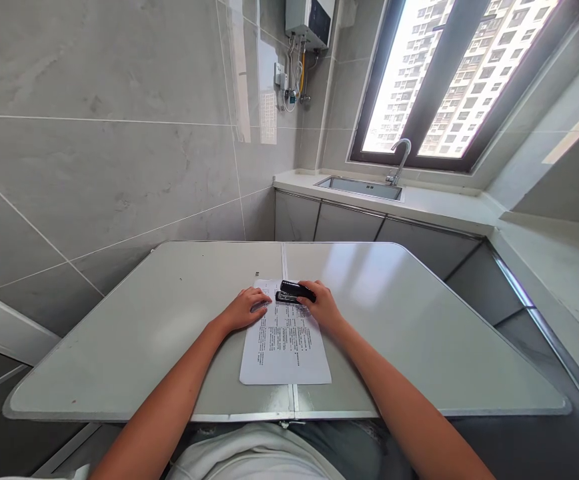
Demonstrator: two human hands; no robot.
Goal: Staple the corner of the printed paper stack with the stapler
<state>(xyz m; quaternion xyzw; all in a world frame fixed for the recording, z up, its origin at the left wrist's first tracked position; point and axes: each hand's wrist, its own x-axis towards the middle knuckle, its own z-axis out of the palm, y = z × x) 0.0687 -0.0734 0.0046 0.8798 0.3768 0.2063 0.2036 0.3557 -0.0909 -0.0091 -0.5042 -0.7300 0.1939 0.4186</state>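
Note:
A printed sheet of paper lies on the grey folding table in front of me. My left hand rests on the sheet's upper left part, fingers curled and pressed down on it. My right hand grips a black stapler at the sheet's top edge, with its jaws over the paper. A tiny dark speck sits on the table just beyond the sheet.
A tiled wall rises to the left. Behind the table runs a counter with a steel sink and tap under a window. A water heater hangs on the wall. Another counter runs along the right.

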